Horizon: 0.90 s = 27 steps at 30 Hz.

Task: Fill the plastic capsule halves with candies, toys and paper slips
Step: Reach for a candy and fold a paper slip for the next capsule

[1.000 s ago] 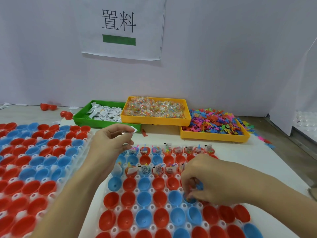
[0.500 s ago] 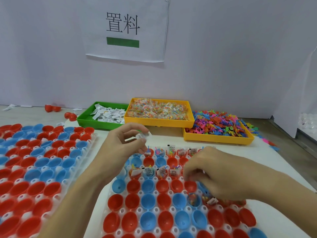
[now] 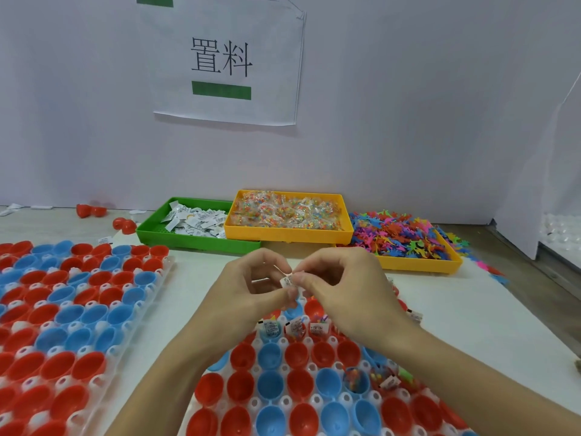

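A pale bench (image 3: 471, 313) runs back to a plain lilac-white wall (image 3: 408, 105), where a paper sign (image 3: 226, 58) with two printed characters and a green bar is taped. Taking the yellow candy tray (image 3: 289, 215) as the landmark: a green tray of paper slips (image 3: 188, 225) touches its left side, and a second yellow tray heaped with small coloured toys (image 3: 405, 243) sits just right of it. In front of the candy tray both hands meet in the air; the left hand (image 3: 251, 287) and right hand (image 3: 339, 287) each pinch one folded paper slip (image 3: 287, 281) between thumb and fingertips. Below them lies a white holder of red and blue capsule halves (image 3: 283, 385), some nearer the candy tray already holding slips. A second holder of halves (image 3: 63, 309) lies left of it. Loose red halves (image 3: 91, 210) lie far left of the candy tray. The slip's print is too small to read; both holders are cut off by the frame's lower edge
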### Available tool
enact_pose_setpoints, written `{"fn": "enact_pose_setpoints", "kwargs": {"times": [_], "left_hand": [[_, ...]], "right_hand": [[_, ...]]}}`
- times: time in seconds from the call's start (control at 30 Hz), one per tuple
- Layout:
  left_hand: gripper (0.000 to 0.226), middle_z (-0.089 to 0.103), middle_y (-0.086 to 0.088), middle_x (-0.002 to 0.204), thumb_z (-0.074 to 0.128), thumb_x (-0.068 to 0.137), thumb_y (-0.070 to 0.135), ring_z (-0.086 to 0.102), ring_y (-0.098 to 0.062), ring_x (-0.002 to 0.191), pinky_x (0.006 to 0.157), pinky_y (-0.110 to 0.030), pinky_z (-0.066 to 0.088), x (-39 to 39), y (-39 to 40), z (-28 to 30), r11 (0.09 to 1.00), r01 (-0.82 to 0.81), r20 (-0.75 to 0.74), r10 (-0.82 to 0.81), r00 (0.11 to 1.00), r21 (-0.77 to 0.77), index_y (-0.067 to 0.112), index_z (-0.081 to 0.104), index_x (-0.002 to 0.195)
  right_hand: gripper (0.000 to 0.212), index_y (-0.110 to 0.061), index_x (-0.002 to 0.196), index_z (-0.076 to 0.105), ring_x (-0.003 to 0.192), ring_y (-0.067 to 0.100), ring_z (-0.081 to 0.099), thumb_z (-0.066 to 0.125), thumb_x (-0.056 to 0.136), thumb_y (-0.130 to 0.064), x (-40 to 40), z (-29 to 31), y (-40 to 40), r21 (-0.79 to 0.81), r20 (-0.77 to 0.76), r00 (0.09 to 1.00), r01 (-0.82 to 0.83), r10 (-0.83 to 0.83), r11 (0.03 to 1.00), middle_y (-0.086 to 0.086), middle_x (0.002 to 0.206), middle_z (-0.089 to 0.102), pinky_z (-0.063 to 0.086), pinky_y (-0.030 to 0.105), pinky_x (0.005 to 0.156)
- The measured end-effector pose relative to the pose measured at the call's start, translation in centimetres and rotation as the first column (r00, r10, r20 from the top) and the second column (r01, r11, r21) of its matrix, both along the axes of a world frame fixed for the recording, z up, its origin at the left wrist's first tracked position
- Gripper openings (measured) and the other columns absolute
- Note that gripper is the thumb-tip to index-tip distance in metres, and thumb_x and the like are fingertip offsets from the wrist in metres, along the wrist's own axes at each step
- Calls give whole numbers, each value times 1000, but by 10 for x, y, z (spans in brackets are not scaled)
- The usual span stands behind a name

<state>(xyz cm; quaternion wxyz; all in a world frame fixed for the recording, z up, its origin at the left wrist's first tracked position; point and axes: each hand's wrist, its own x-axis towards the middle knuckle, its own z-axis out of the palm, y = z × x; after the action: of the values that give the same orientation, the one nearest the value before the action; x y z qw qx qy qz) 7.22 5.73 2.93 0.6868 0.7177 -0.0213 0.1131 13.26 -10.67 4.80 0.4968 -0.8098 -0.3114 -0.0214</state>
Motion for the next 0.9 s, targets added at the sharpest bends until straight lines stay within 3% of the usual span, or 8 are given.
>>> {"fn": "enact_pose_setpoints", "kwargs": {"times": [0.17, 0.3, 0.43, 0.57, 0.67, 0.8, 0.9], "left_hand": [[9, 72, -12, 73, 74, 83, 7, 70, -19, 67, 65, -28, 56, 1, 1, -1, 997, -48, 8, 48, 999, 60, 2, 68, 88], [13, 72, -12, 72, 77, 77, 11, 70, -19, 67, 66, -26, 55, 4, 5, 1, 996, -43, 10, 42, 999, 81, 2, 70, 82], [13, 74, -11, 76, 78, 71, 22, 70, -17, 70, 66, -22, 55, 3, 7, -1, 995, 16, 17, -17, 1000, 100, 12, 75, 78], [15, 75, -5, 80, 66, 82, 29, 70, -14, 75, 65, -22, 55, -3, 22, -12, 956, -287, 147, 276, 950, 58, 16, 75, 80], [21, 74, 1, 82, 58, 96, 14, 67, -17, 83, 68, -31, 53, -4, 42, -27, 859, -511, 157, 502, 851, 23, 17, 72, 81], [26, 71, 2, 89, 52, 99, 10, 62, -21, 94, 80, -43, 49, 1, 50, -45, 796, -601, 110, 592, 798, 69, 18, 71, 83], [26, 70, -1, 94, 49, 99, 10, 61, -21, 96, 80, -39, 49, 4, 51, -55, 782, -622, 81, 618, 782, 41, 17, 70, 85]], "right_hand": [[9, -24, 83, 76, 69, 7, 71, 76, 88, -16, 1, 5, 1, 41, -31, 998, -58, 59, 997, -10, 73, 74, 57, 19, 66], [13, -16, 84, 77, 70, 8, 72, 71, 90, -6, 3, 7, -4, 46, -100, 990, -95, 99, 994, -4, 74, 75, 56, 18, 67], [14, -16, 84, 76, 68, 7, 72, 70, 90, -5, 4, 10, -11, -3, -76, 992, -101, 101, 995, -6, 77, 74, 58, 21, 66], [15, -19, 83, 75, 67, 12, 72, 72, 89, -6, 7, 18, -29, -33, -75, 993, -91, 89, 995, -4, 75, 74, 61, 33, 66], [17, -19, 84, 78, 72, 12, 73, 74, 86, -3, 7, 26, -50, -102, -87, 983, -172, 164, 980, -3, 78, 76, 59, 24, 70], [24, -24, 81, 80, 77, 8, 73, 76, 84, -1, -2, 33, -71, -215, -116, 962, -267, 247, 939, -8, 81, 77, 58, 20, 72], [26, -31, 79, 80, 78, 4, 70, 78, 83, -5, -10, 33, -78, -359, -58, 955, -291, 290, 887, -19, 80, 74, 53, 17, 69]]}}
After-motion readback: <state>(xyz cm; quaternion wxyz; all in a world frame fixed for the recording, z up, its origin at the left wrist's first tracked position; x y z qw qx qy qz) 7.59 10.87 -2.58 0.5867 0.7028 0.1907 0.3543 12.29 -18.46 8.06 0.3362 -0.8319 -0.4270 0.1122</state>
